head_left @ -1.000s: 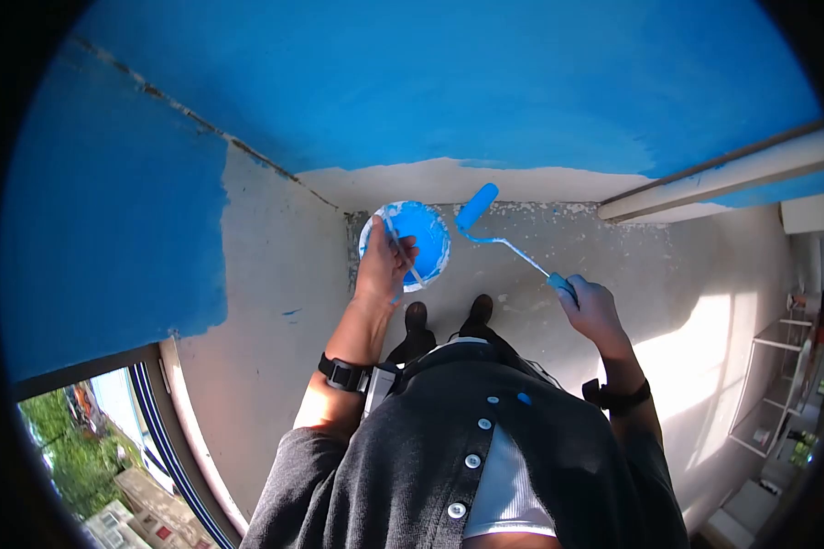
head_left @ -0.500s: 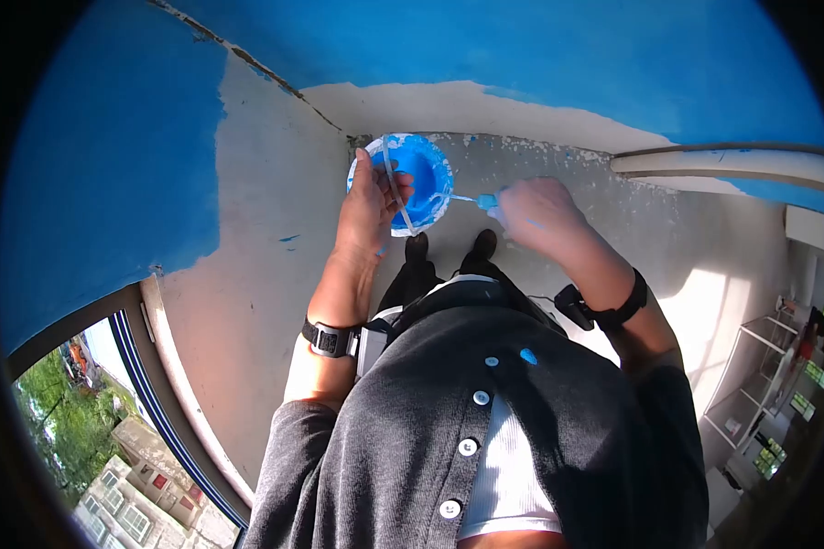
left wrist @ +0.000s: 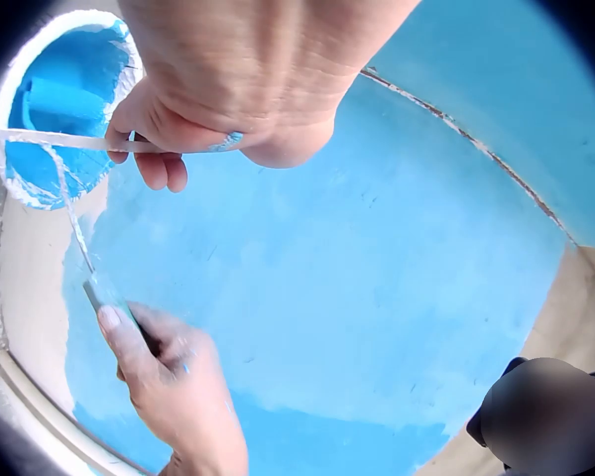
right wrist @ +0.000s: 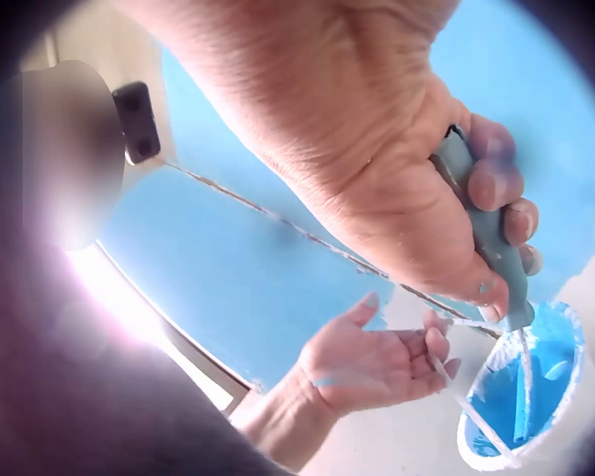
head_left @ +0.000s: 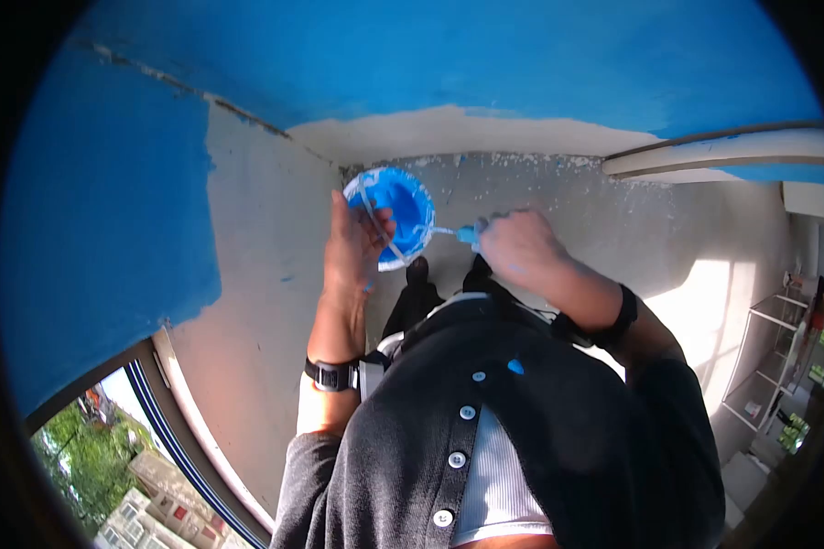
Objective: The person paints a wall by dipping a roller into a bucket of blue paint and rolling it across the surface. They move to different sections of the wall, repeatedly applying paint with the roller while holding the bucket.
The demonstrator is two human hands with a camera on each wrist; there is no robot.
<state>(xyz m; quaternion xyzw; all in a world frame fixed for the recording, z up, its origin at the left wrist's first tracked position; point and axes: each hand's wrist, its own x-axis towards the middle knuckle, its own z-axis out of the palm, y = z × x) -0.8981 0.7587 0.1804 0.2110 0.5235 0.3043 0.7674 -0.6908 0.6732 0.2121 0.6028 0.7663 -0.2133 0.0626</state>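
Observation:
A white bucket (head_left: 428, 240) with blue paint inside hangs from my left hand (head_left: 348, 247), whose fingers are hooked round its thin pale handle (left wrist: 69, 141). Paint is smeared over the rim. My right hand (head_left: 526, 245) grips the grey-green handle (right wrist: 494, 233) of a paint roller, thumb along it. The roller's thin wire frame (left wrist: 76, 233) reaches over the rim, and its blue sleeve (left wrist: 67, 102) lies inside the bucket in the left wrist view. Blue smears mark the left wrist and the right thumb.
Ahead, a wall (head_left: 485, 64) is mostly blue with a pale strip along its bottom. The left wall (head_left: 247, 192) is partly blue, with a window (head_left: 110, 457) below. A pale pipe (head_left: 732, 154) runs at the right, and a white rack (head_left: 760, 357) stands farther right on the floor.
The roller has swung left from beside the bucket, and its sleeve has gone down into it. My right hand has moved left towards the bucket; my left hand keeps hold of the handle.

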